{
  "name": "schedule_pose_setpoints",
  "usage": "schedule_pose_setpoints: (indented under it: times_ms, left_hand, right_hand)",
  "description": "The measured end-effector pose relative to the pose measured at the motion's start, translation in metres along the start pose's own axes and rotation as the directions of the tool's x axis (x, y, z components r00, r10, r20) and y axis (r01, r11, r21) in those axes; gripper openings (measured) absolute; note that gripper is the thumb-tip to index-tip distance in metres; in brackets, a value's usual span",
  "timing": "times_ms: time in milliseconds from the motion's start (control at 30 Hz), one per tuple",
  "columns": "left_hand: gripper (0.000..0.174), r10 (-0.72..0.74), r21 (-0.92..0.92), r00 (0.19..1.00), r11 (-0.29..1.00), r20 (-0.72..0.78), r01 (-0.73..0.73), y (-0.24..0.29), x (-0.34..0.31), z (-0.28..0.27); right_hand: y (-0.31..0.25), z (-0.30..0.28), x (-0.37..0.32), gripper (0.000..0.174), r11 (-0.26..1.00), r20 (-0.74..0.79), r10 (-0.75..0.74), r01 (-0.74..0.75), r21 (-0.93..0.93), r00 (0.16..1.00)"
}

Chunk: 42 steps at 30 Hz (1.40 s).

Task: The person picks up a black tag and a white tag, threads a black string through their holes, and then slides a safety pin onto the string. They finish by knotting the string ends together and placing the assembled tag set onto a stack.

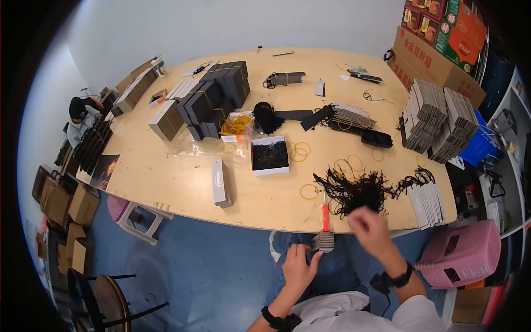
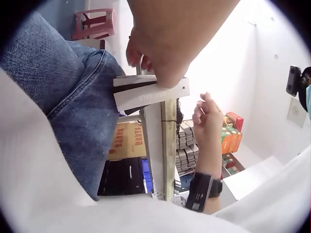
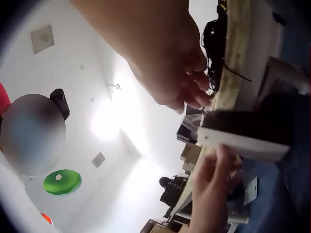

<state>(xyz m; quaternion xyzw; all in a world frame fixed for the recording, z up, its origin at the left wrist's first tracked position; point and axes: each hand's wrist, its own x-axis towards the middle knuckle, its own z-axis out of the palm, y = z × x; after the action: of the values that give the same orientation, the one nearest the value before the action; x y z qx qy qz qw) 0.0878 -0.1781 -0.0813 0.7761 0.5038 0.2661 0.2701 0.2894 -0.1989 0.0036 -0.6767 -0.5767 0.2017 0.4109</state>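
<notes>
At the table's near edge, the left hand point(image 1: 299, 270) grips a small stack of grey-white cards point(image 1: 323, 242) above the lap. In the left wrist view the cards point(image 2: 141, 98) show printed lettering and fan slightly apart. The right hand point(image 1: 371, 233) is raised to the right of the stack, fingers curled, beside a heap of black cords point(image 1: 359, 191); the right wrist view shows that hand point(image 3: 187, 82) above the stack point(image 3: 245, 144), apart from it. Whether its fingertips pinch a cord cannot be made out. A red strip point(image 1: 326, 217) lies just beyond the stack.
White cards with black cords point(image 1: 426, 205) lie at the right. A white box of black pieces point(image 1: 270, 156), an upright carton point(image 1: 221, 182) and yellow rubber bands point(image 1: 237, 125) are farther left. Card stacks point(image 1: 437, 119) stand at the back right. Another person point(image 1: 81, 122) sits at the far left.
</notes>
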Motion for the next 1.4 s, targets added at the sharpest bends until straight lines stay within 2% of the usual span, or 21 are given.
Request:
schedule_pose_setpoints:
  times_ms: [67, 100, 167, 267, 300, 367, 400, 467, 500, 567, 600, 667, 767, 900, 967, 1000, 1067, 1100, 1167, 1267, 1400]
  left_hand:
    - [0.026, 0.095, -0.15, 0.992, 0.983, -0.078, -0.106, -0.006, -0.001, 0.006]
    - [0.026, 0.092, -0.151, 0.993, 0.983, -0.076, -0.103, -0.007, -0.001, 0.008]
    - [0.028, 0.175, -0.289, 0.967, 0.931, -0.185, -0.224, -0.005, 0.001, 0.012]
    - [0.035, 0.228, -0.254, 0.949, 0.925, -0.22, -0.281, -0.004, 0.012, 0.011]
    - [0.035, 0.229, -0.253, 0.948, 0.925, -0.22, -0.282, -0.005, 0.011, 0.011]
    - [0.038, 0.197, -0.171, 0.977, 0.963, -0.087, -0.209, -0.01, 0.005, 0.013]
    - [0.038, 0.199, -0.17, 0.976, 0.963, -0.085, -0.211, -0.01, 0.003, 0.015]
    - [0.039, 0.111, -0.266, 0.993, 0.957, -0.035, -0.117, -0.007, -0.001, 0.019]
    - [0.039, 0.111, -0.266, 0.993, 0.957, -0.033, -0.116, -0.007, -0.002, 0.02]
    - [0.043, 0.123, -0.197, 0.99, 0.974, 0.062, -0.109, -0.006, -0.002, 0.02]
    - [0.043, 0.124, -0.196, 0.99, 0.974, 0.066, -0.109, -0.006, -0.002, 0.021]
    - [0.048, 0.085, -0.35, 0.996, 0.934, 0.026, -0.071, -0.007, 0.001, 0.022]
    - [0.053, 0.106, -0.36, 0.992, 0.93, 0.065, -0.076, -0.016, 0.0, 0.028]
    - [0.057, 0.102, -0.396, 0.991, 0.916, 0.084, -0.061, -0.012, -0.001, 0.022]
    - [0.059, 0.121, -0.386, 0.99, 0.919, 0.072, -0.084, -0.01, 0.001, 0.021]
    - [0.059, 0.125, -0.387, 0.989, 0.918, 0.074, -0.087, -0.01, 0.002, 0.02]
    - [0.06, 0.181, -0.335, 0.98, 0.931, 0.087, -0.142, -0.011, 0.003, 0.02]
    - [0.06, 0.182, -0.336, 0.979, 0.931, 0.091, -0.142, -0.011, 0.002, 0.021]
    - [0.059, 0.132, -0.504, 0.98, 0.863, 0.152, -0.038, -0.01, 0.0, 0.026]
    - [0.056, 0.146, -0.484, 0.983, 0.872, 0.107, -0.076, -0.018, -0.003, 0.031]
    - [0.053, 0.122, -0.495, 0.986, 0.867, 0.114, -0.05, -0.02, -0.001, 0.029]
  right_hand:
    - [0.0, 0.007, -0.026, 0.021, 0.938, 0.223, -0.187, 0.241, -0.249, 0.957]
    - [0.003, 0.016, -0.038, 0.021, 0.938, 0.225, -0.184, 0.239, -0.249, 0.957]
    - [0.011, 0.038, -0.054, 0.031, 0.993, 0.089, 0.046, -0.036, -0.11, 0.995]
    - [0.02, 0.051, -0.056, 0.038, 0.99, 0.035, -0.036, 0.041, -0.135, 0.999]
    - [0.022, 0.056, -0.058, 0.038, 0.99, 0.034, -0.037, 0.041, -0.133, 0.999]
    - [0.026, 0.063, -0.06, 0.042, 0.999, 0.043, 0.038, -0.039, 0.015, 0.998]
    - [0.028, 0.067, -0.061, 0.042, 0.999, 0.04, 0.04, -0.04, 0.016, 0.998]
    - [0.033, 0.072, -0.062, 0.037, 0.989, -0.01, 0.045, -0.046, -0.142, 0.999]
    - [0.036, 0.076, -0.063, 0.037, 0.989, -0.01, 0.047, -0.048, -0.141, 0.999]
    - [0.041, 0.084, -0.063, 0.034, 0.993, -0.053, 0.066, -0.061, 0.097, 0.996]
    - [0.043, 0.086, -0.063, 0.034, 0.993, -0.055, 0.069, -0.063, 0.098, 0.996]
    - [0.045, 0.089, -0.062, 0.033, 0.96, 0.033, 0.144, -0.148, 0.236, 0.989]
    - [0.052, 0.091, -0.062, 0.034, 0.984, 0.027, 0.077, -0.08, 0.159, 0.997]
    - [0.047, 0.093, -0.067, 0.034, 0.976, -0.061, 0.082, -0.067, 0.209, 0.995]
    - [0.04, 0.088, -0.066, 0.041, 0.996, -0.209, 0.067, -0.054, 0.067, 0.976]
    - [0.037, 0.085, -0.065, 0.041, 0.996, -0.213, 0.068, -0.055, 0.066, 0.975]
    - [0.034, 0.079, -0.061, 0.042, 0.979, -0.124, -0.016, -0.01, -0.204, 0.992]
    - [0.037, 0.081, -0.062, 0.042, 0.979, -0.126, -0.013, -0.013, -0.205, 0.992]
    - [0.047, 0.087, -0.064, 0.042, 0.996, -0.033, -0.035, 0.032, -0.083, 0.999]
    - [0.051, 0.094, -0.066, 0.041, 1.0, -0.046, -0.004, 0.005, 0.02, 0.999]
    - [0.056, 0.092, -0.065, 0.042, 1.0, -0.021, -0.003, 0.003, -0.024, 1.0]
